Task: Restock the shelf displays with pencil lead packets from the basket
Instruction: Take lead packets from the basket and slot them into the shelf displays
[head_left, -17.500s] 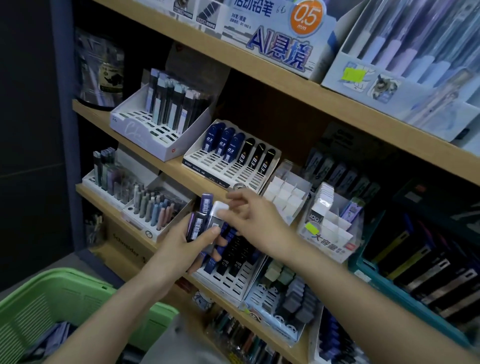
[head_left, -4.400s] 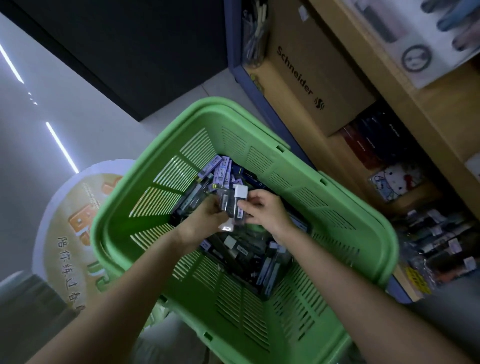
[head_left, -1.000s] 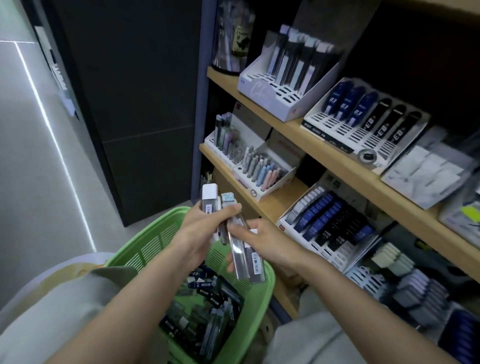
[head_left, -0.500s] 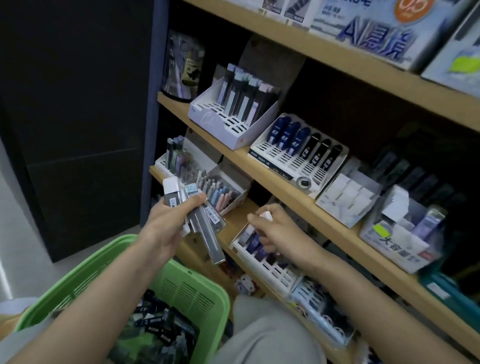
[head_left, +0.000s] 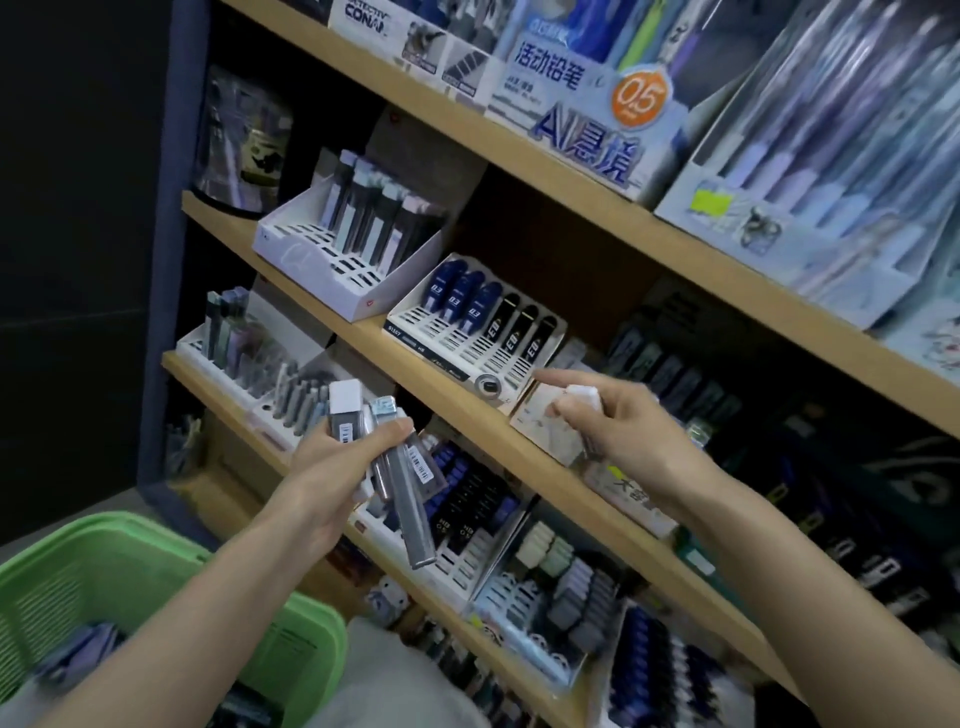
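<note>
Fingers (head_left: 605, 387) of my right hand (head_left: 639, 441) are pinched round a single white-capped pencil lead packet (head_left: 584, 401). Its cap end points up and left toward the wooden shelf (head_left: 519, 447), and the rest of its length is hidden in my palm, so I cannot tell its full tilt. Just below and left of that cap sits a pale cardboard compartment tray (head_left: 537, 423), near but not touched. Further left on the same shelf stand a white slotted display of blue and black lead tubes (head_left: 470, 319) and beyond it a white slotted display of tall grey packets (head_left: 345, 260). By look, the tall grey ones match what I carry, which would mean a reach up and left, past the blue and black tubes. My right hand is the nearer of the two to that shelf. My left hand (head_left: 327, 470) is curled round a fanned bundle of slim grey packets (head_left: 408, 499), caps up, the longest slanting down and right, held in front of the lower shelf's dark tubes. Under my left forearm is the green plastic basket (head_left: 104, 566), with more packets lying blurred in its bottom.
</note>
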